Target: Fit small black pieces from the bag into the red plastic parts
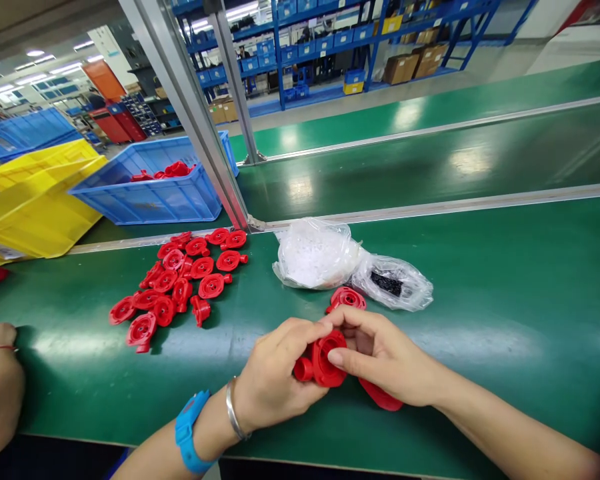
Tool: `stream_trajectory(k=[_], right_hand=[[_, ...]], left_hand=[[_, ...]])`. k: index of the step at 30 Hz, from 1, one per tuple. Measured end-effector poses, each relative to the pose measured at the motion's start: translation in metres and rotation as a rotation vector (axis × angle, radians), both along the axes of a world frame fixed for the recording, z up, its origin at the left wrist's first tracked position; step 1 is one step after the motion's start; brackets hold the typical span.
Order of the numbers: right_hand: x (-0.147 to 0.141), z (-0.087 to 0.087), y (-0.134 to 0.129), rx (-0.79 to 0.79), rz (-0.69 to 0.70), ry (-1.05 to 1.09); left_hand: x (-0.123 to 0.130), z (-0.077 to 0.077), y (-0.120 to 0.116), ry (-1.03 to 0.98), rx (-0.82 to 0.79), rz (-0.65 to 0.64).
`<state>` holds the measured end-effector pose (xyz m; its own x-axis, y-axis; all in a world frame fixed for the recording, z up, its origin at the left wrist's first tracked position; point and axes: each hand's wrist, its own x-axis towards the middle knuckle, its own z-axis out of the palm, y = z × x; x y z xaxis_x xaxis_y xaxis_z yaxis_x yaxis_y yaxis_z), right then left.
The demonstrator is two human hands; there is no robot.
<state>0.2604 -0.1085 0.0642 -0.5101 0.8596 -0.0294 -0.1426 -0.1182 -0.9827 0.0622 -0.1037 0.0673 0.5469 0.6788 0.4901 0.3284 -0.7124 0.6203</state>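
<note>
A: What was the setting?

B: A workshop with blue shelves and a long green bench. On it sat a clear bag of white bits, my landmark.

A: Where was the held thing?

B: Nearer the wearer than the bag, a red cup was held up. The left hand curled around its stub side; the right hand set its thumb on the rim. Both were closed only to the cup's width. I couldn't tell whether anything small was pinched.

A: What could have gone wrong?

B: Smooth plastic could have slipped if either hand loosened, perhaps knocking the red piece below the right wrist, on the bag's near side.

A: Which way did the cup point?

B: Its mouth faced the wearer, away from the bag; its stub pointed left. The rim's longer way seemed to run towards the bag, though fingers hid part.
</note>
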Motion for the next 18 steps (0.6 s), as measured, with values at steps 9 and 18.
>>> stream_trajectory(k=[9,18], right_hand=[[-0.002,-0.004,-0.001,-0.026,-0.034,0.020],[-0.002,0.001,0.004,-0.038,-0.114,0.072]], left_hand=[[0.001,-0.002,-0.002,-0.072,0.007,-0.010],[0.008,0.009,0.009,-0.390,-0.848,0.092]])
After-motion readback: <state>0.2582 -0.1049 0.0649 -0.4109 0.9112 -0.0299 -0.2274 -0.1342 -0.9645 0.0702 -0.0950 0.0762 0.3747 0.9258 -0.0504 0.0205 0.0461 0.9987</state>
